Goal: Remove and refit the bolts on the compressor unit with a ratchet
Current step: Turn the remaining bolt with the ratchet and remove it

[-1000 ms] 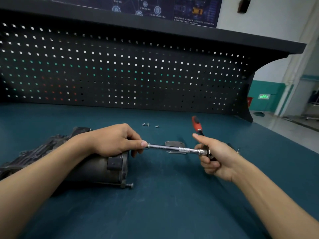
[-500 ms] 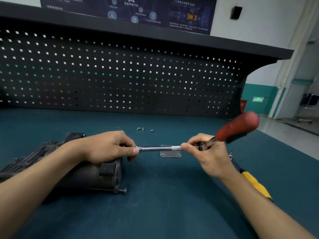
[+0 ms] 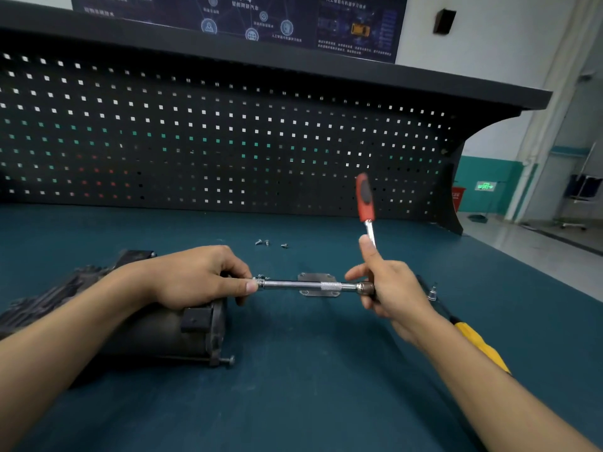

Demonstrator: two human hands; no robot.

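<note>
The dark compressor unit (image 3: 156,331) lies on its side at the left of the teal bench. One bolt (image 3: 226,360) sticks out of its lower right flange. My left hand (image 3: 199,275) rests on top of the unit and pinches the left end of a chrome extension bar (image 3: 303,285), which runs horizontally to the right. My right hand (image 3: 391,288) grips the ratchet at its head. The ratchet's red and black handle (image 3: 363,197) points almost straight up and is blurred.
Three loose bolts (image 3: 267,243) lie further back on the bench (image 3: 310,386). A small metal plate (image 3: 316,283) lies under the extension bar. A yellow-handled tool (image 3: 476,344) and a small socket (image 3: 432,292) lie by my right forearm. A black pegboard (image 3: 228,141) closes the back.
The ratchet handle has swung from pointing away, over to the right, and now stands upright. My left hand has stayed on the bar's left end over the compressor unit.
</note>
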